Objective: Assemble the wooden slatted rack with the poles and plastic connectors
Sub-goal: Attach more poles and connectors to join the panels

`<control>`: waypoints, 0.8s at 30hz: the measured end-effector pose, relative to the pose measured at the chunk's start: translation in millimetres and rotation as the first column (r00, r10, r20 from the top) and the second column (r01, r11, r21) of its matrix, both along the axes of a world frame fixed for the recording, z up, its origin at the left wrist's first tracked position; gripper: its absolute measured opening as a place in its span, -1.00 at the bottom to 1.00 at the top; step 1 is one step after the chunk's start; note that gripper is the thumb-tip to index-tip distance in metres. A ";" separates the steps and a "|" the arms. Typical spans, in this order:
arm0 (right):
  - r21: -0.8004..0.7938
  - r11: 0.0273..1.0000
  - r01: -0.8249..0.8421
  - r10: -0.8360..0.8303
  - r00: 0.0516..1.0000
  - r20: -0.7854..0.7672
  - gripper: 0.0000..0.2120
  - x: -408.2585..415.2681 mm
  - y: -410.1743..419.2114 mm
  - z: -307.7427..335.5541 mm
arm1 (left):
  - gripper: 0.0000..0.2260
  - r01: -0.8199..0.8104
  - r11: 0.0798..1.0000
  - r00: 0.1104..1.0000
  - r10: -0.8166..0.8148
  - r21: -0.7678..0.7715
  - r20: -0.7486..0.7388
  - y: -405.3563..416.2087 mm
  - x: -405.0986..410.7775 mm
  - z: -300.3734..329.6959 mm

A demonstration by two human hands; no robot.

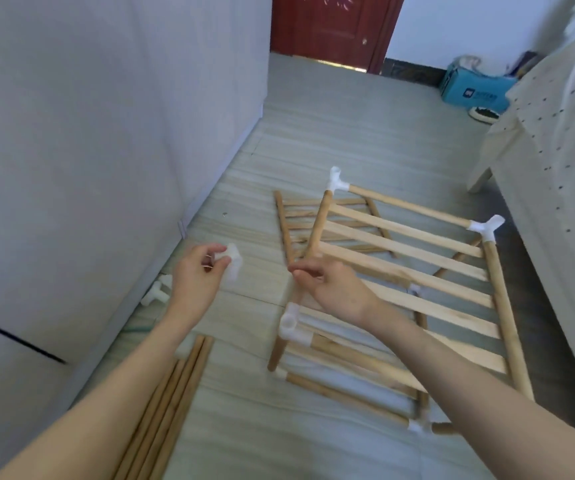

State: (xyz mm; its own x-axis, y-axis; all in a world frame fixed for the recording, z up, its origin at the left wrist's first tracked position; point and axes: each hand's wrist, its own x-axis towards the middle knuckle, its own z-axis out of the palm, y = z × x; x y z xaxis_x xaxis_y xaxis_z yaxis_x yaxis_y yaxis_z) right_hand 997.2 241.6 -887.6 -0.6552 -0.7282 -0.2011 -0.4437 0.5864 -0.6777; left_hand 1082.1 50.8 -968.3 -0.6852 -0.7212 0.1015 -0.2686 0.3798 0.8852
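While left hand [199, 271] pinches connector [231, 261], right hand [327, 284] grips pole [317, 225]

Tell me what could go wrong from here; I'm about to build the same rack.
The left hand only pinches a white connector at its fingertips, so it may slip. The right hand steadies a leaning pole whose top end looks unseated from the corner connector; it could topple. Loose poles lie by the forearm and might roll if nudged.

Bare floor [255, 317] btwn loose poles [172, 403] & rack [400, 271].
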 end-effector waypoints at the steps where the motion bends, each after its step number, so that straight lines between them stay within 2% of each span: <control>1: -0.013 0.999 0.037 -0.036 0.999 0.022 -0.72 4.4 11.8 7.9 | -0.86 -0.001 1.000 0.999 0.002 0.029 -0.041 10.4 4.0 19.7; 4: -0.072 0.986 0.153 -0.148 0.987 0.068 -0.71 17.9 48.4 29.6 | -0.84 0.081 0.993 0.986 -0.067 0.084 -0.153 49.3 15.1 77.3; 9: -0.281 0.899 0.335 -0.277 0.934 0.226 -0.67 44.9 105.9 62.2 | -0.81 0.374 0.926 0.913 -0.357 0.058 -0.197 130.0 29.7 146.1; 12: -0.382 0.834 0.399 -0.309 0.910 0.276 -0.72 57.8 138.7 72.2 | -0.77 0.487 0.870 0.861 -0.464 0.077 -0.206 173.1 34.1 157.5; 17: -0.481 0.735 0.479 -0.346 0.874 0.342 -0.74 74.4 187.7 77.6 | -0.77 0.547 0.832 0.827 -0.519 0.092 -0.217 216.3 35.8 161.1; 21: -0.533 0.696 0.481 -0.362 0.876 0.318 -0.74 80.4 217.9 77.7 | -0.76 0.623 0.779 0.778 -0.606 0.076 -0.170 240.3 31.3 167.8; 23: -0.571 0.627 0.531 -0.371 0.847 0.381 -0.77 80.9 228.8 76.0 | -0.73 0.666 0.744 0.741 -0.653 0.049 -0.153 252.7 28.7 171.9; 24: -0.586 0.561 0.584 -0.358 0.810 0.465 -0.78 80.5 233.5 75.2 | -0.72 0.686 0.728 0.721 -0.678 0.007 -0.146 258.1 27.0 172.6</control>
State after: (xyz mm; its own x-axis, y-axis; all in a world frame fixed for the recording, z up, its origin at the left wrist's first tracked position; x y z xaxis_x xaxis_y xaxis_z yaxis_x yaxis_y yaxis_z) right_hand 1077.7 475.2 -812.4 -0.9460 -0.3241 -0.0110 0.0177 -0.0180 -0.9997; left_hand 1109.1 308.9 -795.7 -0.9780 -0.0711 0.1959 0.1573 0.3653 0.9175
